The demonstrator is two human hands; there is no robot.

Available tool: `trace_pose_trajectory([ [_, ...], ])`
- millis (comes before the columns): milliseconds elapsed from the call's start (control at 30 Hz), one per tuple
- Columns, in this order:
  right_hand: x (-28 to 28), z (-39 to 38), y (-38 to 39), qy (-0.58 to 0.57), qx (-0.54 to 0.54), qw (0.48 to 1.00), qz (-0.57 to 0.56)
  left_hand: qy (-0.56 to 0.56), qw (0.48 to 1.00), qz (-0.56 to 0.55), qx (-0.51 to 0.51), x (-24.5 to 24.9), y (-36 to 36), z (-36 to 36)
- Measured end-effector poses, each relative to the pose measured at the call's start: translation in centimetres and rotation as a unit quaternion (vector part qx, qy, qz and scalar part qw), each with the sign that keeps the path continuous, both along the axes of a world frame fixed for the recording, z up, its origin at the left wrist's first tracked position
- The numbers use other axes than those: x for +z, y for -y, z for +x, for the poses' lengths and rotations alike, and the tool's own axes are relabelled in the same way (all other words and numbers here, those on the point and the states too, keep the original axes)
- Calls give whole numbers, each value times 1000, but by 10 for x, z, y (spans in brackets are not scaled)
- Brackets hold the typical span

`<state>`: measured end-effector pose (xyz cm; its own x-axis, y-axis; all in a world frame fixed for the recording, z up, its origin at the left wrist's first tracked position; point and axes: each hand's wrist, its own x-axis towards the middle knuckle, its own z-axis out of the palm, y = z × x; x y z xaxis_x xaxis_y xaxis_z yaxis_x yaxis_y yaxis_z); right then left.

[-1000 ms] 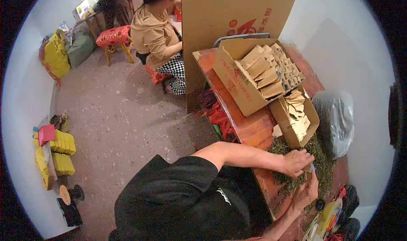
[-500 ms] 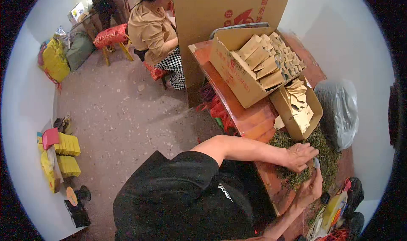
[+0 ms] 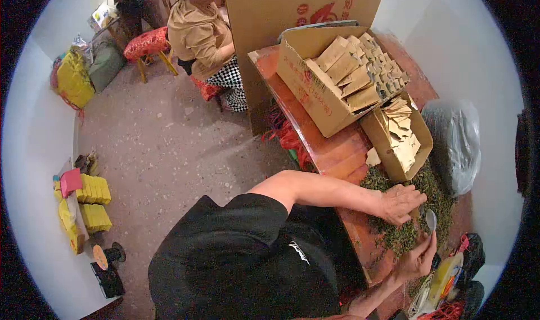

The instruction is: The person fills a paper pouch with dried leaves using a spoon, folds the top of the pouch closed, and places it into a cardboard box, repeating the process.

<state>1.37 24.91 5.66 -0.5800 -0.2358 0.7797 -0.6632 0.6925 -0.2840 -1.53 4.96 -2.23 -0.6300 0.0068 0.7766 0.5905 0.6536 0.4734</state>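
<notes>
Over a pile of dried leaves [image 3: 394,238] on the red table, my left hand [image 3: 402,203] is closed, its fingers curled downward. Whatever it grips is mostly hidden under the fingers; only a small brownish edge shows. Nearer the table's front corner, my right hand [image 3: 421,258] pinches a pale spoon [image 3: 431,219]. The round bowl of the spoon points up, a little apart from my left fingers. Just beyond my left hand stands a small cardboard box [image 3: 415,171] holding flat brown paper packets [image 3: 402,140].
A larger carton [image 3: 306,97] full of filled paper packets [image 3: 360,72] stands on the table [image 3: 332,159]. Beside it is a clear plastic bag [image 3: 458,145]. A tall cardboard sheet [image 3: 270,27] divides off a seated person [image 3: 199,36]. Yellow bundles [image 3: 94,202] lie along the wall.
My right hand has drawn back slightly from my left, and the spoon now shows upright between them. My left hand stays over the leaves, moved only slightly.
</notes>
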Motion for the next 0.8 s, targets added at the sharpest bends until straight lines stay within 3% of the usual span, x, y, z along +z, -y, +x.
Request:
trace_pose_trajectory([
  [167, 3, 9, -4, 110, -15, 991, -72, 19, 999, 7, -27, 23, 13, 18],
  [333, 21, 33, 24, 214, -135, 964, -76, 30, 997, 5, -64, 46, 36, 35],
  [500, -15, 6, -18, 133, -57, 988, -43, -6, 997, 45, -61, 85, 65, 63],
  [667, -27, 7, -26, 168, -34, 980, -96, -40, 997, 47, -44, 121, 104, 79],
  [767, -19, 17, -12, 236, -42, 958, -159, 43, 996, 68, -37, 151, 144, 87],
  [800, -25, 15, -18, 236, -29, 957, -168, 95, 994, 51, 13, 161, 161, 93],
])
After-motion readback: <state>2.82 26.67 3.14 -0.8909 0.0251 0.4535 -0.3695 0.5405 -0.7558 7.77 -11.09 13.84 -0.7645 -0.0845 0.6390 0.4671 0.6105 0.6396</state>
